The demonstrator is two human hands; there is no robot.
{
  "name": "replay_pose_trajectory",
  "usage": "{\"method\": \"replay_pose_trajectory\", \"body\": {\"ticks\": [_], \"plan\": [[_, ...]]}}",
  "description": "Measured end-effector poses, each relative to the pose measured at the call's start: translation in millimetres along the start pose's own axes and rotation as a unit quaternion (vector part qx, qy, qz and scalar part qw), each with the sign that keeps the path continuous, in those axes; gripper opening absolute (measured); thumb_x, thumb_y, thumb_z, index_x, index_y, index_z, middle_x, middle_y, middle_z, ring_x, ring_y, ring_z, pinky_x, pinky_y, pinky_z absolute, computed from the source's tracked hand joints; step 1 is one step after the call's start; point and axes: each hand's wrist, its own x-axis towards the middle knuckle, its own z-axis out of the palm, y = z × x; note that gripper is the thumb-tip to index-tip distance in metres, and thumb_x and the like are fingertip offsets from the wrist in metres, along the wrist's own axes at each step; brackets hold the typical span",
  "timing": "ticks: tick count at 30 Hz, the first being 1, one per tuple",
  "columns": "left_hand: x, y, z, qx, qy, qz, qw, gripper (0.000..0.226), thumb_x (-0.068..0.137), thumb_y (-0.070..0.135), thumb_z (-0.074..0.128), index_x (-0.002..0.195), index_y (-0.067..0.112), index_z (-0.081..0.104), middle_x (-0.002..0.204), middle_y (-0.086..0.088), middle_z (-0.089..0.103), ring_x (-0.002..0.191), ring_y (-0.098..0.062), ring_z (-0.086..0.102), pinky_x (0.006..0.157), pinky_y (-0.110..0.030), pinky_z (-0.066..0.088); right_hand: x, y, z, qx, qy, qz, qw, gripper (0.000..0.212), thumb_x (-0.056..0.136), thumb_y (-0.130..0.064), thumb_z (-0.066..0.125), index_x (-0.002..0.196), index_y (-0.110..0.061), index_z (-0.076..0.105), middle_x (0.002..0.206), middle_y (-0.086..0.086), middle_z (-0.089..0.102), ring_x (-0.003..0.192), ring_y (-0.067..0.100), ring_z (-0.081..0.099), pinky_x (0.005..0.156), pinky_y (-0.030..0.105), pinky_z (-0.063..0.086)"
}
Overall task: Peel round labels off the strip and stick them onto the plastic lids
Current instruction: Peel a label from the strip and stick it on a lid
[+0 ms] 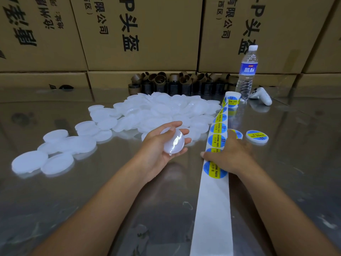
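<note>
Bare backing of the strip [212, 209] runs from the near edge up to my right hand [232, 156], which lies flat on the round labels [216, 140], fingers uncurled and thumb [205, 155] stretched to the strip's left edge, gripping nothing I can make out. Left of it my left hand [156, 152] cups a blank lid [174, 143] in curled fingers, the pile of lids [166, 109] beyond. I judge the way to do this well is to pin the backing, lift the nearest label's edge with the thumb, and centre it over the lid before pressing.
</note>
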Motion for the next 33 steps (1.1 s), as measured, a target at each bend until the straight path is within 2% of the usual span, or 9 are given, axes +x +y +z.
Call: {"method": "replay_pose_trajectory", "body": {"ticks": [3,7,9,12,18,22,25,28,33], "plan": [[-1,0,1,-0.001,0.002,-0.001,1.0,0.023,0.1,0.012,0.042,0.103,0.014,0.065,0.088,-0.002,0.075,0.08,-0.02,0.073,0.071,-0.031,0.06,-1,0,1,0.003,-0.022,-0.018,1.0,0.099,0.073,-0.055,0.07,0.148,-0.016,0.018,0.144,0.007,0.038,0.133,0.031,0.032,0.107,0.045,0.032],[-1,1,2,0.0,0.004,0.0,1.0,0.022,0.1,0.012,0.043,0.103,0.014,0.065,0.087,-0.002,0.075,0.08,-0.02,0.073,0.071,-0.031,0.059,0,-3,5,0.097,-0.005,-0.077,0.992,0.092,0.069,-0.037,0.08,0.142,-0.018,0.027,0.137,0.006,0.043,0.127,0.026,0.041,0.102,0.041,0.038],[-2,1,2,0.001,0.007,0.0,1.0,0.022,0.1,0.012,0.043,0.103,0.014,0.065,0.086,-0.001,0.075,0.079,-0.019,0.073,0.071,-0.03,0.059,-1,-4,6,0.142,0.004,-0.088,0.986,0.102,0.066,-0.029,0.084,0.146,-0.021,0.02,0.137,0.006,0.041,0.119,0.02,0.044,0.09,0.031,0.04],[-1,0,1,0.012,0.021,-0.002,1.0,0.021,0.1,0.012,0.044,0.101,0.014,0.065,0.084,0.0,0.075,0.077,-0.018,0.073,0.07,-0.031,0.059,-1,-5,7,0.196,0.014,-0.091,0.976,0.097,0.063,-0.026,0.085,0.14,-0.023,0.026,0.124,0.001,0.045,0.102,0.016,0.045,0.076,0.024,0.034],[-1,-4,1,0.078,0.05,-0.017,0.996,0.017,0.099,0.011,0.048,0.099,0.013,0.065,0.089,-0.003,0.07,0.07,-0.012,0.07,0.068,-0.032,0.06,2,-8,7,0.284,0.021,-0.075,0.956,0.096,0.067,-0.022,0.084,0.142,-0.021,0.024,0.11,-0.004,0.036,0.101,0.01,0.038,0.081,0.025,0.035],[-2,-5,3,0.105,0.041,-0.044,0.993,0.009,0.095,0.014,0.056,0.099,0.011,0.063,0.092,-0.005,0.067,0.069,-0.012,0.069,0.067,-0.031,0.06,6,-9,5,0.39,0.043,-0.026,0.92,0.097,0.068,-0.02,0.084,0.144,-0.02,0.024,0.128,0.002,0.042,0.113,0.012,0.044,0.091,0.031,0.042],[-5,-4,6,0.119,0.007,-0.062,0.991,0.016,0.09,0.021,0.062,0.101,0.009,0.063,0.084,-0.003,0.069,0.067,-0.012,0.067,0.065,-0.029,0.06,7,-12,3,0.448,0.068,0.007,0.891,0.093,0.068,-0.019,0.084,0.141,-0.02,0.027,0.136,0.01,0.044,0.116,0.018,0.05,0.102,0.041,0.043],[-8,-5,10,0.154,-0.033,-0.073,0.985,0.015,0.088,0.022,0.065,0.098,0.01,0.066,0.082,-0.002,0.071,0.073,-0.016,0.068,0.066,-0.029,0.059,7,-14,3,0.48,0.088,0.02,0.872,0.087,0.068,-0.019,0.084,0.138,-0.021,0.031,0.125,0.009,0.048,0.107,0.022,0.058,0.097,0.041,0.047],[-14,-5,13,0.188,-0.072,-0.074,0.977,0.024,0.082,0.022,0.07,0.101,0.008,0.07,0.102,-0.016,0.072,0.091,-0.026,0.069,0.086,-0.041,0.057,6,-17,5,0.489,0.097,0.015,0.867,0.078,0.072,-0.027,0.08,0.135,-0.02,0.034,0.117,0.01,0.052,0.102,0.022,0.06,0.086,0.033,0.048]]}}
